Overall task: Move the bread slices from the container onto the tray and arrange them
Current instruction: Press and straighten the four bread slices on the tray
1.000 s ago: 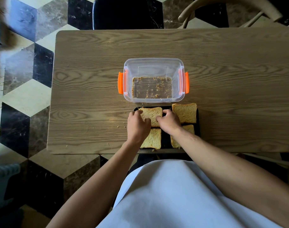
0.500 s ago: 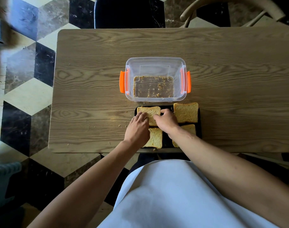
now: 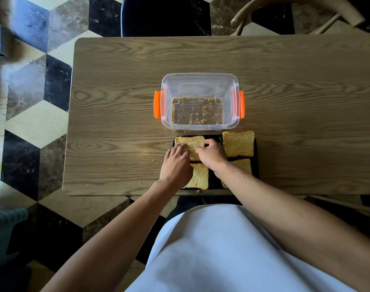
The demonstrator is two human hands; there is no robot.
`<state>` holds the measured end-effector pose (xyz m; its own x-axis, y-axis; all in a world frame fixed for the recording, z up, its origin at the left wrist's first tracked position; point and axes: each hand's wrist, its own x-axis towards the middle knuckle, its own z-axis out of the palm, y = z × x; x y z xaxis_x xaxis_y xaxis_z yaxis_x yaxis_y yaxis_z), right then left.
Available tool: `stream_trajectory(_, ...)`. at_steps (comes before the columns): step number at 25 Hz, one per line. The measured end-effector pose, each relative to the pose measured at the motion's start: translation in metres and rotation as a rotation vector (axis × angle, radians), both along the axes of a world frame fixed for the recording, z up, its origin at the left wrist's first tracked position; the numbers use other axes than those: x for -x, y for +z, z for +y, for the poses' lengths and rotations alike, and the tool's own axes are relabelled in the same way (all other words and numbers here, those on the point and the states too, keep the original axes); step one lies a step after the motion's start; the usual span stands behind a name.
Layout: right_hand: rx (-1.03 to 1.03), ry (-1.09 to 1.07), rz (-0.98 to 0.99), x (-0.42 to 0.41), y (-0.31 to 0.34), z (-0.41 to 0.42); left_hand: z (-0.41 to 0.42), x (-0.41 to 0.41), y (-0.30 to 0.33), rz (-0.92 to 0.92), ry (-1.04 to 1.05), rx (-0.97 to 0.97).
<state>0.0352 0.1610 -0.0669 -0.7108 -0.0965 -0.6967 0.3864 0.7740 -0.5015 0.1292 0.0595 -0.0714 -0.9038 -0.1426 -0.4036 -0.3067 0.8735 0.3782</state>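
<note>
At the near edge of the worktop (image 3: 116,102), roughly midway along it, a dark tray (image 3: 256,165) lies flat with four bread slices on it in a two-by-two layout. The far-left slice (image 3: 189,143) lies slightly askew beside the tray's far-left corner. The left hand (image 3: 176,165) rests its fingertips on the near-left part of this slice; the right hand (image 3: 212,154) touches its right edge with curled fingers. Both grips are narrow and in contact with that slice, pressing or pinching at its edges; whether the slice is lifted off the tray cannot be told. The far-right slice (image 3: 238,143) lies flat and untouched, its far edge overhanging the tray rim a little. The near-left slice (image 3: 199,175) is partly covered by the left hand, and the near-right slice (image 3: 243,165) is largely hidden under the right wrist and forearm. Just beyond the tray, touching or nearly touching its far rim, stands a clear plastic container (image 3: 198,81) with orange side clips (image 3: 157,104); it holds only crumbs on its floor. Loose crumbs (image 3: 156,160) lie scattered on the worktop just left of the tray.
</note>
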Motion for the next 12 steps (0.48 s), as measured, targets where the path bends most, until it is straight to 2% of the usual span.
stream_trajectory(7,-0.057,0.117,0.042,-0.002,0.010,0.033,-0.011,-0.017,0.003,0.153,0.152,-0.090)
stream_trajectory(12,-0.127,0.262,-0.011,-0.028,0.007,0.056,-0.024,-0.048,-0.001,0.028,0.291,-0.160)
